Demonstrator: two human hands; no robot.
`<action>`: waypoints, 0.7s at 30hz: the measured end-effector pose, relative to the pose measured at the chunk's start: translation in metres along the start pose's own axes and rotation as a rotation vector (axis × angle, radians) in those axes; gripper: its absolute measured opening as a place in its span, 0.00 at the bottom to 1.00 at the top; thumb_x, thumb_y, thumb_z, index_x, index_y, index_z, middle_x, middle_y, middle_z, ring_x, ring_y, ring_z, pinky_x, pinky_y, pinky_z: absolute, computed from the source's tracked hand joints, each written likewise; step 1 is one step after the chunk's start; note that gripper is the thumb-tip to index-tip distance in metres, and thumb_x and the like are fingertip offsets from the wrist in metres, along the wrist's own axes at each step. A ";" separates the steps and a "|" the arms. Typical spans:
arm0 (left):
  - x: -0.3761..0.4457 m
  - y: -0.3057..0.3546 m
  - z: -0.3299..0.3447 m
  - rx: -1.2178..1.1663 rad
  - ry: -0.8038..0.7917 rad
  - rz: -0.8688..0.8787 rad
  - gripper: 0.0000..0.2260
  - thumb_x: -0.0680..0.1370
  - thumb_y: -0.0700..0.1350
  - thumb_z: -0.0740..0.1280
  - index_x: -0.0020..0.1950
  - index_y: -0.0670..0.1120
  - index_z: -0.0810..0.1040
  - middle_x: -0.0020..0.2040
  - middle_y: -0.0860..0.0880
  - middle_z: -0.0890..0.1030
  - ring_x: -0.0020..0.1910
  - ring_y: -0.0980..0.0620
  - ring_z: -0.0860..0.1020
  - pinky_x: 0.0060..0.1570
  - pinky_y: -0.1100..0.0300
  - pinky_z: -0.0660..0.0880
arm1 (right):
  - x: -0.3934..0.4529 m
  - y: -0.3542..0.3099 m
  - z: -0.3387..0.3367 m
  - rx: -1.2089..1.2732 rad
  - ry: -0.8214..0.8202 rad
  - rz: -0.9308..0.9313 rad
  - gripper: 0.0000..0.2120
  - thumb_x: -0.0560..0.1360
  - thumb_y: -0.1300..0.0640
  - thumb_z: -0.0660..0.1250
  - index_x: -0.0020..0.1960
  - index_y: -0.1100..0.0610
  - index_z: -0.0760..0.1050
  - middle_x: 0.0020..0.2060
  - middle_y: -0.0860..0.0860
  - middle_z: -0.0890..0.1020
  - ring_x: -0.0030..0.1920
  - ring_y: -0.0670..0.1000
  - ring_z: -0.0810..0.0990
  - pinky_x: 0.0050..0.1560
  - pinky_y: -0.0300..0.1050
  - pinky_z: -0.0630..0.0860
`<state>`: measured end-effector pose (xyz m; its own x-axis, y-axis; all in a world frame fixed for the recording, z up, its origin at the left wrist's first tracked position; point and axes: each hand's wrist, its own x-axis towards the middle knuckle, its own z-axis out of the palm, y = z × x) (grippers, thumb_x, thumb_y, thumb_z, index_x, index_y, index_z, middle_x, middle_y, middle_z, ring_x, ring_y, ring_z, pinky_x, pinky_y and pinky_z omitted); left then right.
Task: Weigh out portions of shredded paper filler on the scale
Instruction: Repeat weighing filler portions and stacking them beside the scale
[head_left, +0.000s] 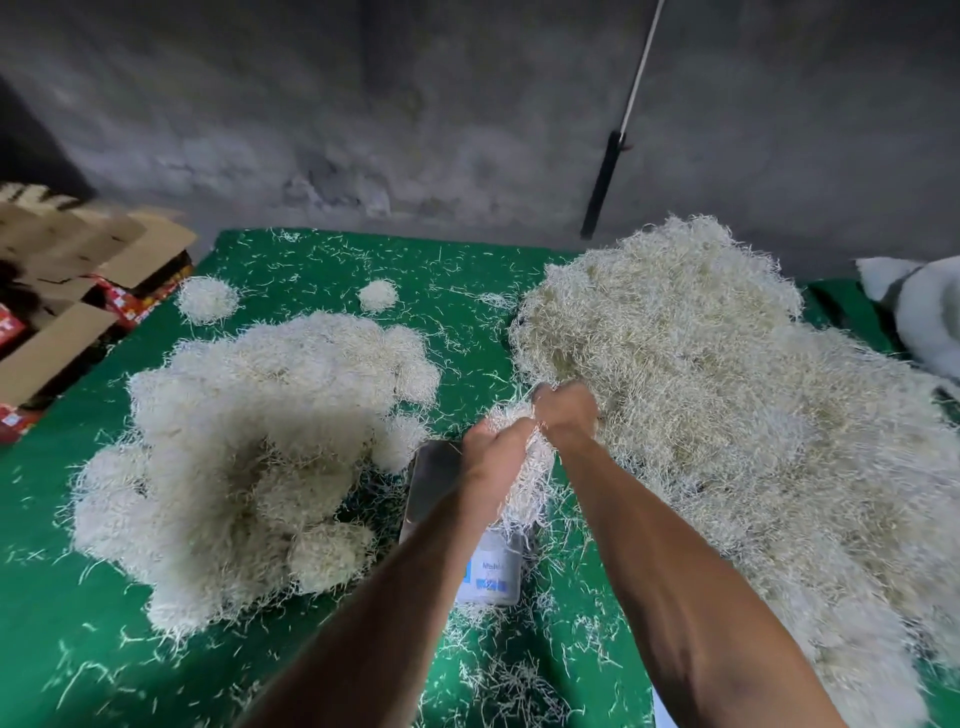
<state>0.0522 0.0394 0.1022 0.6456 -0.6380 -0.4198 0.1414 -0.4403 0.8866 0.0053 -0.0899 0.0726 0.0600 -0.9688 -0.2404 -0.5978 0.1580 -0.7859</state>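
Observation:
A small scale with a steel platform and a white front panel sits at the middle of the green cloth. Above it hangs a clump of cream shredded paper, gripped from the left by my left hand and from the right by my right hand, fingers curled into it. My arms hide part of the scale. A big loose heap of shredded paper lies to the right, touching my right hand. To the left is a pile of rounded paper balls.
Two small paper balls lie at the back of the cloth. Open cardboard boxes stand at the far left. A white sack is at the right edge. A concrete wall runs behind, with a black-handled stick leaning on it. Loose strands litter the cloth.

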 end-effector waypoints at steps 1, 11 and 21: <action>0.000 0.004 0.002 -0.031 0.003 -0.017 0.37 0.77 0.54 0.72 0.81 0.45 0.59 0.74 0.41 0.72 0.66 0.45 0.75 0.58 0.62 0.71 | 0.004 -0.004 0.000 -0.003 0.002 -0.014 0.15 0.81 0.55 0.68 0.37 0.59 0.73 0.30 0.52 0.75 0.28 0.51 0.73 0.34 0.47 0.80; 0.014 0.007 -0.011 -0.008 0.026 0.114 0.35 0.72 0.60 0.68 0.76 0.46 0.68 0.60 0.51 0.79 0.44 0.63 0.80 0.29 0.67 0.75 | 0.071 -0.012 -0.036 0.016 0.102 0.017 0.15 0.84 0.54 0.63 0.42 0.61 0.77 0.39 0.54 0.80 0.34 0.51 0.78 0.26 0.38 0.68; 0.060 -0.020 -0.054 -0.475 0.007 -0.148 0.24 0.85 0.56 0.57 0.76 0.44 0.68 0.70 0.47 0.74 0.62 0.50 0.76 0.57 0.55 0.76 | 0.097 0.055 -0.090 0.376 -0.011 0.407 0.14 0.86 0.60 0.53 0.66 0.66 0.69 0.52 0.57 0.74 0.36 0.48 0.68 0.25 0.34 0.73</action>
<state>0.1287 0.0439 0.0697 0.5978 -0.5850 -0.5480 0.5573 -0.1881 0.8087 -0.0942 -0.1920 0.0572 -0.1069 -0.8133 -0.5719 -0.2481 0.5788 -0.7768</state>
